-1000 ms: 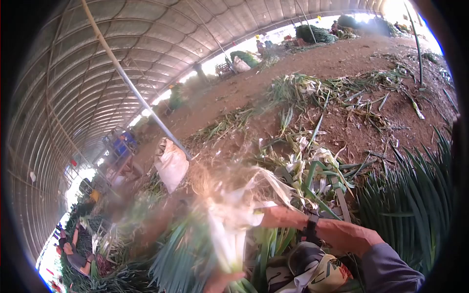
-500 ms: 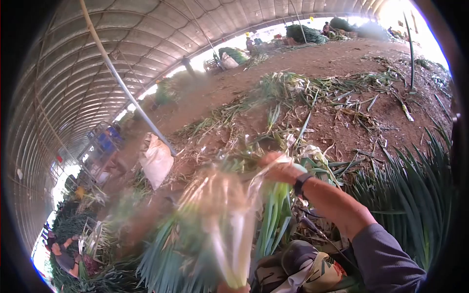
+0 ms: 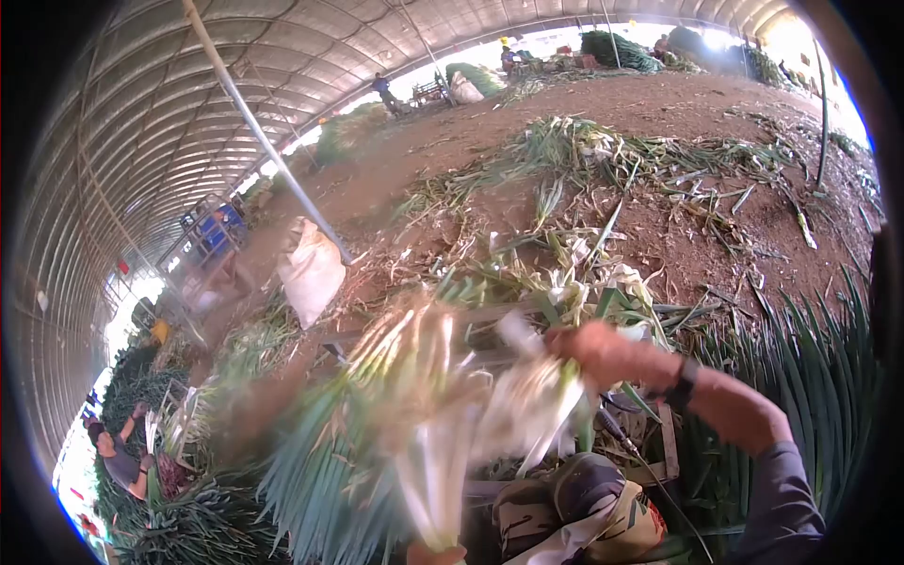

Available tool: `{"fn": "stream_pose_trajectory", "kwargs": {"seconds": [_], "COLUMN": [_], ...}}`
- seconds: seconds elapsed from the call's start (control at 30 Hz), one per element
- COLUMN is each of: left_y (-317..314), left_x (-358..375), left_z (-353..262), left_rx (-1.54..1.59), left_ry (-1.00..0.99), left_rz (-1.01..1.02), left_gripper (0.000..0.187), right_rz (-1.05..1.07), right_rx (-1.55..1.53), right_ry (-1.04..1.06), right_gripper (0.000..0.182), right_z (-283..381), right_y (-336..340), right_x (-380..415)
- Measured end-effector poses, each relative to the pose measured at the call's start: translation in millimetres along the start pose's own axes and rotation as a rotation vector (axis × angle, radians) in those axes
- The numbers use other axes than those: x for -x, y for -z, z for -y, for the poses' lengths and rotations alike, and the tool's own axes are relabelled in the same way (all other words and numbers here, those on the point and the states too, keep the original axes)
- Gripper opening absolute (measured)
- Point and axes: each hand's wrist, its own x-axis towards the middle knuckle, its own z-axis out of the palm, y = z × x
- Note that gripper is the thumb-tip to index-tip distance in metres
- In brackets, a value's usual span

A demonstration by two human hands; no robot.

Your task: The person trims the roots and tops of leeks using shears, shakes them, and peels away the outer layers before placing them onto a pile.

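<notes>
At the bottom edge, my left hand (image 3: 436, 554) is wrapped round the pale stalks of green onions (image 3: 428, 471), their blurred roots pointing up and away from me. To the right, my right hand (image 3: 607, 353) is closed and smeared by motion, with a dark band (image 3: 682, 384) at the wrist. Blurred whitish matter shows by its fingertips, too smeared to make out. Just below that hand, a pale bushy clump of roots (image 3: 513, 400) overlaps the stalks. More green onions (image 3: 325, 480) lie left of the held ones, long blue-green leaves toward me.
A pale sack (image 3: 312, 273) stands by a slanted metal pole (image 3: 268, 146). Trimmed leaves (image 3: 603, 151) litter the soil ahead. Long green leaves (image 3: 800, 377) stand close on my right. Another person (image 3: 122, 457) sits among onions at the lower left. A thin hose-like line (image 3: 650, 461) passes my knees.
My right hand has moved right and slightly down, away from the held stalks. The left hand keeps its hold. The view has shifted a little, and the seated person's arm is raised.
</notes>
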Motion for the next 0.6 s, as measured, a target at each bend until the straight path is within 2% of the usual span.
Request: {"fn": "stream_pose_trajectory", "kwargs": {"seconds": [0.07,0.1,0.17,0.2,0.23,0.3,0.33,0.43,0.53,0.57,0.6], "left_y": [-9,-19,-30,-32,-34,-46,-45,-41,-46,-45,-42], "left_x": [6,-6,-14,-6,9,11,6,-10,13,23,33], "left_z": [-25,7,31,8,-26,-23,-15,-2,-46,-43,-32], "left_rx": [-0.119,0.008,0.054,-0.197,-0.136,-0.133,-0.157,-0.162,-0.036,-0.001,0.033], "left_ry": [0.085,-0.196,-0.347,-0.199,-0.071,-0.258,-0.234,-0.193,-0.217,-0.198,-0.175], "left_rz": [-0.012,-0.064,-0.068,-0.077,-0.015,-0.105,-0.085,-0.049,-0.1,-0.09,-0.081], "left_gripper": [0.042,0.045,0.048,0.05,0.049,0.048,0.048,0.05,0.045,0.045,0.044], "right_rz": [0.007,-0.013,0.217,-0.172,-0.161,-0.129,-0.109,0.023,0.121,0.17,0.029], "right_rx": [0.018,-0.004,-0.158,0.047,0.123,0.277,0.263,0.121,0.215,0.262,0.309], "right_ry": [0.058,0.049,-0.236,0.015,0.066,0.172,0.101,-0.175,-0.484,-0.599,-0.731], "right_gripper": [0.044,0.04,0.027,0.011,0.007,0.003,0.007,0.004,0.004,0.006,0.009], "right_z": [50,74,89,83,71,48,45,35,22,12,-39], "right_y": [-30,-35,-63,-89,-95,-101,-110,-115,-96,-86,-95], "right_x": [-24,-34,-50,-51,-52,-55,-57,-63,-71,-74,-59]}}
